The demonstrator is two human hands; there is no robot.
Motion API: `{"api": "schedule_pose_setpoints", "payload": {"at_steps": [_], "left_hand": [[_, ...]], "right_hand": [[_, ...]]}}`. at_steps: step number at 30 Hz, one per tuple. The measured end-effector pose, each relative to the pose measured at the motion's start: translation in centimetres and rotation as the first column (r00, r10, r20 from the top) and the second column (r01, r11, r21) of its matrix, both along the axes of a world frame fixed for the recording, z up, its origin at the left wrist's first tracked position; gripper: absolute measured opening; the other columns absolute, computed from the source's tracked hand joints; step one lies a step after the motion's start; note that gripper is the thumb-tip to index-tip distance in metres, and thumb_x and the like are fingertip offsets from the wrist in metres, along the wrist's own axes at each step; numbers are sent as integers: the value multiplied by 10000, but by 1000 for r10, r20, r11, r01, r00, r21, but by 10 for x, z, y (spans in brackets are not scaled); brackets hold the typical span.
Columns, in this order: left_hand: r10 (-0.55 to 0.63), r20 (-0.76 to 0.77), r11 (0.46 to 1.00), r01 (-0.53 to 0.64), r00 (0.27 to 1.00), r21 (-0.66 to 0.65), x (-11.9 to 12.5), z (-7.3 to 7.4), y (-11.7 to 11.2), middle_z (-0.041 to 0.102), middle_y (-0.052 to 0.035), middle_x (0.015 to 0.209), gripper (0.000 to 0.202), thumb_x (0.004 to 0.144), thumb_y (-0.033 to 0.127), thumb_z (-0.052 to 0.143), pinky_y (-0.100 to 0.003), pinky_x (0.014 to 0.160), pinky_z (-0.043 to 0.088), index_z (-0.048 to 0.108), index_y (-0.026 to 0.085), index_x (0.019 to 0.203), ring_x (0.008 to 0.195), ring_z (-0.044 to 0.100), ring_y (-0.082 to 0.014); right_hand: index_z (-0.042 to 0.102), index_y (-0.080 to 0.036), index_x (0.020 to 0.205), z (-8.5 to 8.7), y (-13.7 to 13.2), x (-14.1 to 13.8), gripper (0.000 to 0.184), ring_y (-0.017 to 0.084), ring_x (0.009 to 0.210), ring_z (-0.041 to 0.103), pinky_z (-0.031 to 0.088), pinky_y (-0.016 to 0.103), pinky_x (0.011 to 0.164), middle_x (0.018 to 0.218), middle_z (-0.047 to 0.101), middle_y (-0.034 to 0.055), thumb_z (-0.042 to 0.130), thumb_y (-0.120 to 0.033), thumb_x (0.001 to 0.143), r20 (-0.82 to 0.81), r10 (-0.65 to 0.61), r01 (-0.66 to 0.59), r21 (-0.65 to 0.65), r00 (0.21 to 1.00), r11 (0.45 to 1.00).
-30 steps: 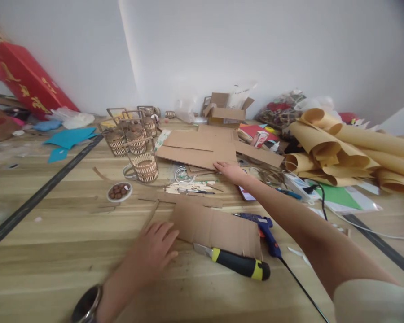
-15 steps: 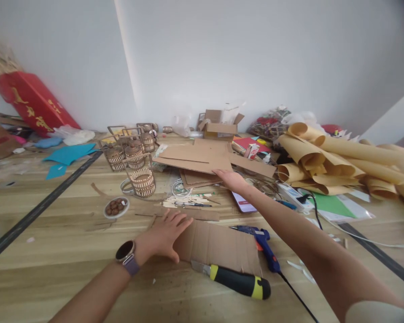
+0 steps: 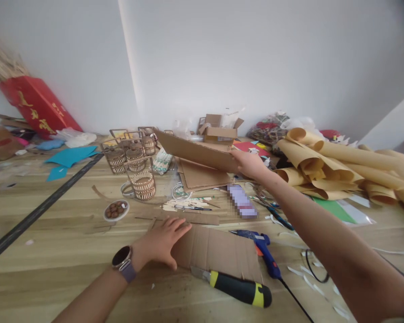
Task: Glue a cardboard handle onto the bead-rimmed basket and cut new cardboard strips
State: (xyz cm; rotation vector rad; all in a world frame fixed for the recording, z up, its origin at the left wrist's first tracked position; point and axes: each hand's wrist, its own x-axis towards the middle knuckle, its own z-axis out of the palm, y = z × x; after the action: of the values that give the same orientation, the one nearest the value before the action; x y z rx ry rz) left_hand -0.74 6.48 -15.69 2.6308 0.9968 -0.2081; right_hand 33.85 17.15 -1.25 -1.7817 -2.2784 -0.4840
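Observation:
My right hand (image 3: pixel 250 164) is stretched far forward and grips the near edge of a large cardboard sheet (image 3: pixel 191 150), which is lifted and tilted above a pile of other cardboard pieces (image 3: pixel 202 176). My left hand (image 3: pixel 163 241), with a watch on its wrist, lies flat with fingers spread on the left end of a smaller cardboard piece (image 3: pixel 222 252) in front of me. A yellow and black utility knife (image 3: pixel 237 287) lies just below that piece. A blue glue gun (image 3: pixel 264 251) lies to its right.
Small wooden lantern-like baskets (image 3: pixel 134 163) stand at the centre left, with a dish of brown nuts (image 3: pixel 116 210) near them. Rolls of tan paper (image 3: pixel 336 163) fill the right. A small open box (image 3: pixel 218 130) sits by the wall, a red box (image 3: pixel 37 107) at the far left.
My right hand has closed on the large cardboard sheet and raised its near edge off the pile. My left hand has slid forward onto the smaller cardboard piece.

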Motion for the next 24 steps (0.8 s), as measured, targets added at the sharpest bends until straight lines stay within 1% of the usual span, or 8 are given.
{"api": "schedule_pose_setpoints", "payload": {"at_steps": [3, 5, 9, 11, 13, 18, 21, 24], "left_hand": [[-6, -25, 1000, 6, 1000, 6, 2, 4, -3, 304, -208, 1641, 1237, 557, 380, 935, -570, 1223, 248, 280, 196, 1590, 1507, 288, -394], [-21, -48, 999, 23, 999, 25, 3, 6, -5, 307, -218, 1637, 1232, 563, 394, 931, -571, 1212, 269, 281, 189, 1590, 1497, 304, -402], [-39, -47, 997, 42, 998, 68, 0, 11, -10, 316, -235, 1627, 1145, 597, 426, 899, -589, 1163, 348, 341, 196, 1570, 1474, 338, -434], [-38, -48, 996, 42, 998, 84, -3, 15, -12, 315, -248, 1622, 1095, 603, 400, 886, -598, 1143, 372, 382, 186, 1551, 1475, 329, -448], [-46, -26, 991, 49, 999, 121, -9, 20, -12, 329, -259, 1610, 1061, 597, 378, 879, -605, 1139, 374, 415, 175, 1530, 1475, 323, -458], [-47, 48, 959, 32, 998, 282, -27, 29, -9, 312, -256, 1613, 980, 618, 327, 865, -620, 1144, 360, 453, 181, 1496, 1477, 293, -483], [-28, 80, 919, -5, 996, 395, -34, 28, -8, 277, -251, 1623, 928, 655, 311, 853, -636, 1143, 347, 457, 191, 1485, 1485, 263, -485], [-9, 135, 885, -55, 991, 463, -36, 23, -4, 279, -241, 1617, 895, 690, 322, 831, -617, 1159, 330, 442, 183, 1484, 1487, 263, -455]], "right_hand": [[642, -192, 1244, 20, -3, 9, 460, 277, 970, 704, 484, 290, 682, 1114, 761, 106, 508, -111, 811, -64, 7, -4, 49, 998, 999], [656, -181, 1203, 31, -6, 13, 418, 258, 912, 704, 465, 278, 653, 1044, 768, 91, 486, -131, 824, -111, 26, -17, 81, 994, 997], [683, -161, 1062, 44, -14, 18, 322, 228, 770, 679, 446, 272, 614, 865, 744, 69, 432, -175, 860, -197, 64, -33, 161, 978, 986], [682, -163, 995, 46, -18, 20, 294, 225, 722, 659, 441, 275, 599, 794, 717, 59, 426, -186, 854, -229, 79, -32, 203, 970, 979], [677, -171, 976, 45, -22, 22, 287, 227, 720, 651, 447, 280, 604, 781, 706, 55, 422, -187, 846, -251, 97, -35, 238, 963, 971], [670, -211, 1049, 40, -38, 24, 305, 230, 709, 649, 473, 296, 621, 804, 715, 49, 438, -192, 850, -301, 161, -51, 345, 940, 937], [663, -217, 1111, 37, -48, 26, 332, 241, 756, 675, 499, 306, 657, 883, 739, 66, 431, -196, 874, -304, 137, -12, 378, 943, 926], [651, -209, 1179, 31, -56, 29, 371, 269, 887, 707, 527, 331, 732, 1004, 757, 92, 429, -191, 882, -306, 123, 18, 420, 944, 907]]}}
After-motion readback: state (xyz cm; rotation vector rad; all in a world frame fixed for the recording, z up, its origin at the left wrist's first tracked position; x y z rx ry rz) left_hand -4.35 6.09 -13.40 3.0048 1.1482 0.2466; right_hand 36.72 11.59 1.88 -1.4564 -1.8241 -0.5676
